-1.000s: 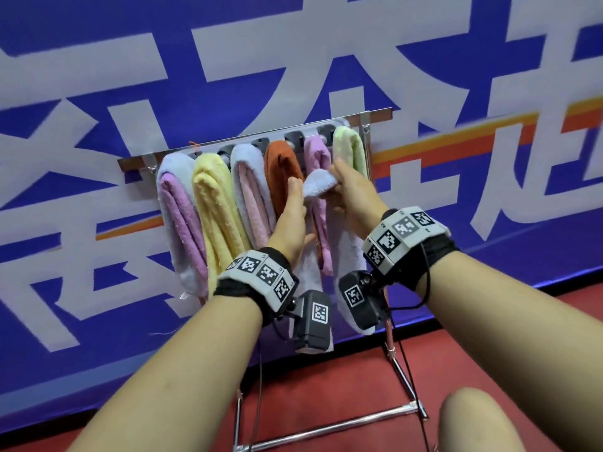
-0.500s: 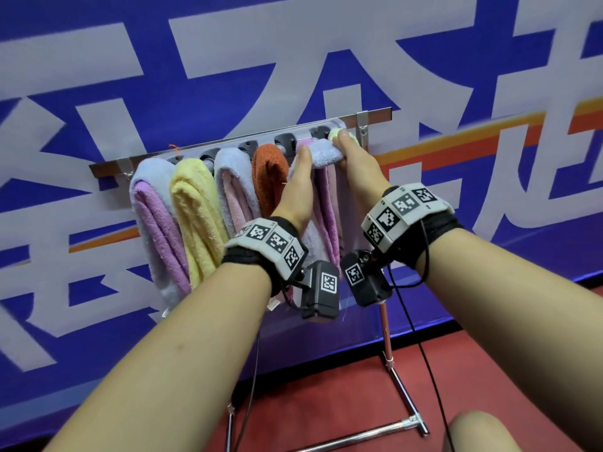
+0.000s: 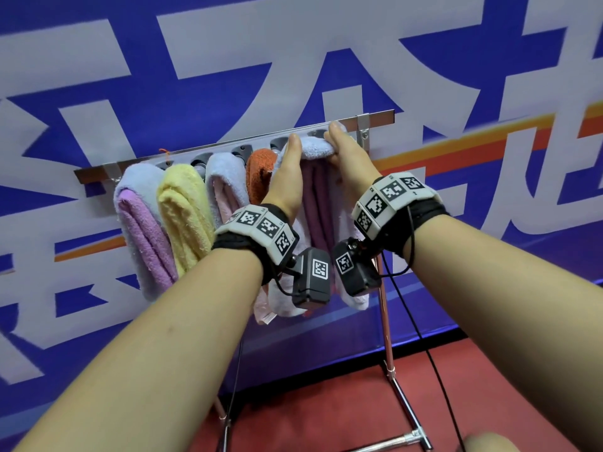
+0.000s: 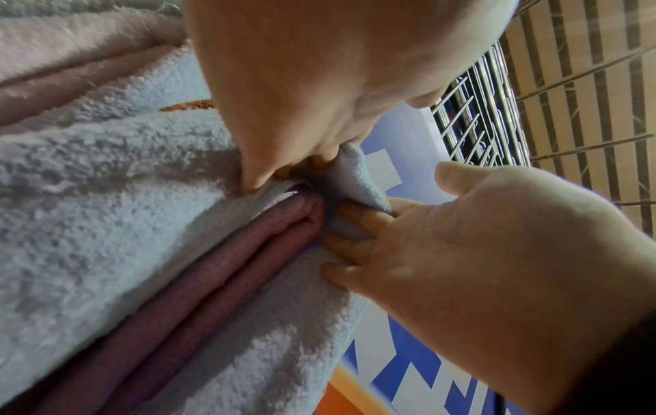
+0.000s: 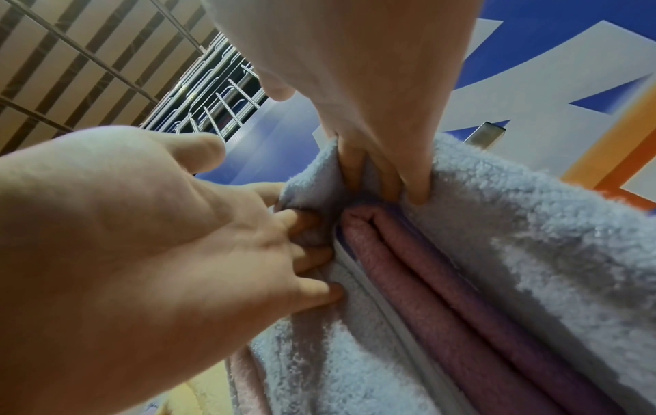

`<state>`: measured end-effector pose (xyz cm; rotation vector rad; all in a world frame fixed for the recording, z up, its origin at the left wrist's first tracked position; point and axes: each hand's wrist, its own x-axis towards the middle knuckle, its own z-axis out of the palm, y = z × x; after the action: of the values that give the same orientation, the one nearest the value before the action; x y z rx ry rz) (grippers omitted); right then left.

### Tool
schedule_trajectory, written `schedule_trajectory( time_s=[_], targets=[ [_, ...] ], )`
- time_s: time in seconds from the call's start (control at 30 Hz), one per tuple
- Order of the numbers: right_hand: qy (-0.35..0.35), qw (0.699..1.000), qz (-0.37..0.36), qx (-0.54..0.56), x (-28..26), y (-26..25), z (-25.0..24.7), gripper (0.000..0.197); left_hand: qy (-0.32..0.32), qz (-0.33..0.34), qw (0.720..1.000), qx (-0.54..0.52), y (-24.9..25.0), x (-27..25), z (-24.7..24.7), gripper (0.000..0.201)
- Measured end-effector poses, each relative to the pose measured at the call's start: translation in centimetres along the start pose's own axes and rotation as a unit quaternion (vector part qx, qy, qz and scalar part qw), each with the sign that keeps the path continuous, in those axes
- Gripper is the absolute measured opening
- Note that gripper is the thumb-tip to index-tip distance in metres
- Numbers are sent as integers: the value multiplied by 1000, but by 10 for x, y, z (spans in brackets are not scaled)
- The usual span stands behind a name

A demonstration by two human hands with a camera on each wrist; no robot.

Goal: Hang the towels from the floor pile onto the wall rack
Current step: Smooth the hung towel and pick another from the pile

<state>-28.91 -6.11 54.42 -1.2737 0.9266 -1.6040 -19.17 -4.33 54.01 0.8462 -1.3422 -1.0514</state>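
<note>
Both hands, left (image 3: 287, 181) and right (image 3: 350, 161), grip the lavender towel's (image 3: 315, 150) folded top between them.

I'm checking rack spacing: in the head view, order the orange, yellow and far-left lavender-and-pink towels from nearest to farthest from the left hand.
1. Orange towel, just left of the left hand.
2. Yellow towel, further left along the rack.
3. Lavender-and-pink towel, at the rack's left end.
</note>
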Motion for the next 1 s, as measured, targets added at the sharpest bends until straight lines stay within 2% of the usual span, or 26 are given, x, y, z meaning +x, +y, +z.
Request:
schedule_trajectory(
  time_s=[0.1, 0.27, 0.37, 0.47, 0.53, 0.6, 0.67, 0.7, 0.73, 0.77, 0.8, 0.87, 0.9, 1.0],
  targets=[
    [0, 1000, 17, -22, 9, 3, 0, 72, -12, 4, 1000, 25, 9, -7, 8, 42],
    [-3, 1000, 12, -7, 27, 11, -1, 66, -27, -35, 998, 53, 17, -9, 16, 49],
    [-14, 1000, -12, -6, 44, 22, -4, 49, -15, -39, 999, 25, 14, 10, 14, 45],
    [-16, 999, -5, 31, 47, 24, -1, 37, -4, -45, 999, 10, 8, 25, 6, 54],
    [-26, 999, 11, 38, 48, 21, 3, 44, -10, -47, 999, 2, 8, 30, 4, 53],
    [-62, 998, 29, 14, 55, 18, 5, 58, -20, -40, 999, -14, 8, 39, 2, 52],
    [-64, 996, 59, 18, 71, 21, 6, 92, -14, -21, 999, -21, 8, 46, -1, 50],
    [-58, 995, 71, 34, 86, 31, 4, 104, -11, -22, 999, -22, 8, 48, -2, 50],
    [-58, 995, 72, 37, 92, 34, 3, 108, -6, -28, 999, -26, 6, 50, -2, 51],
    [-64, 995, 73, 35, 89, 33, 2, 103, -10, -38, 999, -30, 3, 49, -2, 52],
    [-58, 995, 80, 20, 79, 29, 2, 89, -6, -47, 998, -30, -1, 47, -2, 53],
    [-83, 994, 66, -4, 53, 18, 0, 48, 4, -57, 998, -8, -12, 44, -3, 56],
    [-118, 991, 66, -21, 52, 22, -5, 41, 7, -63, 998, 10, -18, 44, -5, 58],
    [-112, 991, 66, -16, 27, 11, -4, 46, 12, -62, 997, 48, -23, 43, -8, 53]
  ],
)
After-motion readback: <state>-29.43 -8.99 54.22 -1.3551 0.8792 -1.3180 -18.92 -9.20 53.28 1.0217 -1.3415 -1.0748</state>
